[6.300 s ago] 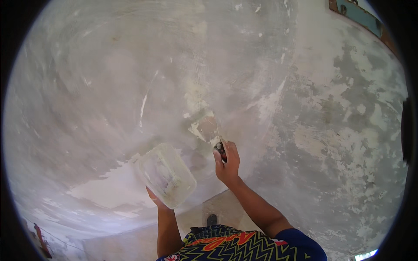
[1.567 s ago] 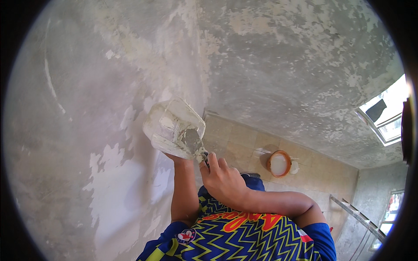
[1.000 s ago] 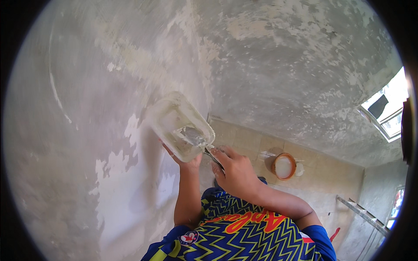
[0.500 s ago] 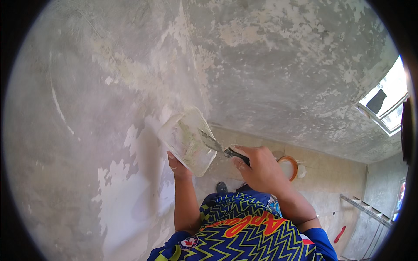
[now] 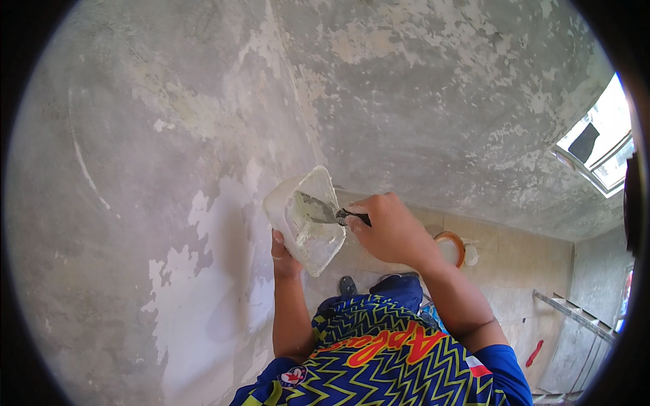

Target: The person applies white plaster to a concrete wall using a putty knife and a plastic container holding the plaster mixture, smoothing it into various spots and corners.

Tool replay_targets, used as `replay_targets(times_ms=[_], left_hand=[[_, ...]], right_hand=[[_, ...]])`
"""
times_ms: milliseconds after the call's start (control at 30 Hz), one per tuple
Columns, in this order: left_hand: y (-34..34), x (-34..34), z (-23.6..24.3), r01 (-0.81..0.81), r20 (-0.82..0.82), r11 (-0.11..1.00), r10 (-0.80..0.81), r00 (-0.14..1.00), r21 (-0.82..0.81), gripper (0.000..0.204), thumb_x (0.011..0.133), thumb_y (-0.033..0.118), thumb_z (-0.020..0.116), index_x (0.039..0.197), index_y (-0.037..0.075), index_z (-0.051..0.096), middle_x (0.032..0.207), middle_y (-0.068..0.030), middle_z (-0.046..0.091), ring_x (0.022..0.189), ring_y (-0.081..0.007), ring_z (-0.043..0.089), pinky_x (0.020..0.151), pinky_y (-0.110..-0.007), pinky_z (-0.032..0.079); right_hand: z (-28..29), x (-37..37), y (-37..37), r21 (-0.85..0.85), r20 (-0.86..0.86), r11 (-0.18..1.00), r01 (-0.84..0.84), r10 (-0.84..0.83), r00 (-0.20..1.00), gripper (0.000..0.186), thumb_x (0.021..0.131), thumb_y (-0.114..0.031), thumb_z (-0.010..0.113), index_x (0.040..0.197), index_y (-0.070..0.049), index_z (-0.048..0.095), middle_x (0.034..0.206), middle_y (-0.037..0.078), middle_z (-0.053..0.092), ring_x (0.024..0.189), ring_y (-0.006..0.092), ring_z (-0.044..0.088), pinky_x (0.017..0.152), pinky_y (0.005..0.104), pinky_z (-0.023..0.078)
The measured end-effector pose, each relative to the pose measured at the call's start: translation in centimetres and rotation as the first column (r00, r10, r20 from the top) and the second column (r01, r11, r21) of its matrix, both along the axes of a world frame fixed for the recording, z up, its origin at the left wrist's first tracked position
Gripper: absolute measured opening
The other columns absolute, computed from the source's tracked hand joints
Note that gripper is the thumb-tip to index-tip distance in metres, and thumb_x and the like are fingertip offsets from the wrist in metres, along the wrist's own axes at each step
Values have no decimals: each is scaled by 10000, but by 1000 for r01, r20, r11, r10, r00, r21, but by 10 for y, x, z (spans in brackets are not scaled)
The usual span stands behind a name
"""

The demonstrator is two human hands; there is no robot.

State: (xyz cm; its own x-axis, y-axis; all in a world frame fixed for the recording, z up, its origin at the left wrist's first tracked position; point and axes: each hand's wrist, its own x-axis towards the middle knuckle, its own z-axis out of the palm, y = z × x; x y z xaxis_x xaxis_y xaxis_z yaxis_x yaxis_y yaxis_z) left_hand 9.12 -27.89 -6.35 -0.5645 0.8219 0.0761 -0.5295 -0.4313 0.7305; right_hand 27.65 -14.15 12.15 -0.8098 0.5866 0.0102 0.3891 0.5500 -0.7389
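Head view: my left hand (image 5: 286, 256) is curled around the lower side of a translucent plastic tub (image 5: 279, 203), which is tilted in front of my chest, and my right hand (image 5: 391, 227) is closed on the black handle of a putty knife (image 5: 318, 210) whose blade sits inside the tub's mouth; whether it touches the inner wall I cannot tell. I judge the tub light and slightly flexible, slick where paste smears it, so best held from below, away from the rim; the knife looks light, its blade thin and perhaps springy, surest by the handle. I count one tub and one knife, then one dark shoe (image 5: 347, 285), one orange-rimmed bucket (image 5: 462, 249) partly behind my right arm, and one apparent ladder (image 5: 575, 317) farther right.
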Motion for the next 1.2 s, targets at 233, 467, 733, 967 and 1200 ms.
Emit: replay_targets(times_ms=[233,467,733,967,1200], left_hand=[[4,-7,-10,6,115,985,-26,993,170,841,975,603,576,1580,54,375,1538,-144,493,1379,-339,509,1130,-502,459],[7,-13,-5,-60,248,978,9,969,198,863,941,566,613,1610,101,330,1606,-132,420,1438,-358,451,1137,-566,452],[2,-12,-14,-16,26,1000,16,1000,7,900,936,679,599,1571,76,397,1528,-116,509,1366,-316,525,1116,-496,468],[-5,-11,-8,31,-25,999,-32,999,-41,929,919,697,616,1566,67,398,1518,-119,519,1341,-305,550,1110,-478,479],[-14,-33,-16,22,182,980,-59,981,195,916,923,637,639,1588,69,369,1548,-166,487,1378,-365,518,1107,-536,484]], right_hand=[[7,8,9,-64,-18,996,-69,68,998,252,911,-120,664,1126,-21,750,806,285,652,709,458,585,693,449,499],[18,19,3,-98,-38,994,-42,38,999,250,933,-126,662,1141,-8,737,852,301,660,759,486,595,717,458,504],[8,0,-5,39,-92,996,84,-80,993,208,934,-130,656,1071,3,739,859,326,644,831,542,586,740,520,489],[12,-6,19,28,-35,999,-17,18,999,203,908,-120,673,1058,-4,744,782,312,606,689,473,548,673,484,472],[13,-11,25,-371,-128,919,-131,89,988,248,937,-169,652,1074,3,767,819,156,712,664,239,625,667,366,496]])
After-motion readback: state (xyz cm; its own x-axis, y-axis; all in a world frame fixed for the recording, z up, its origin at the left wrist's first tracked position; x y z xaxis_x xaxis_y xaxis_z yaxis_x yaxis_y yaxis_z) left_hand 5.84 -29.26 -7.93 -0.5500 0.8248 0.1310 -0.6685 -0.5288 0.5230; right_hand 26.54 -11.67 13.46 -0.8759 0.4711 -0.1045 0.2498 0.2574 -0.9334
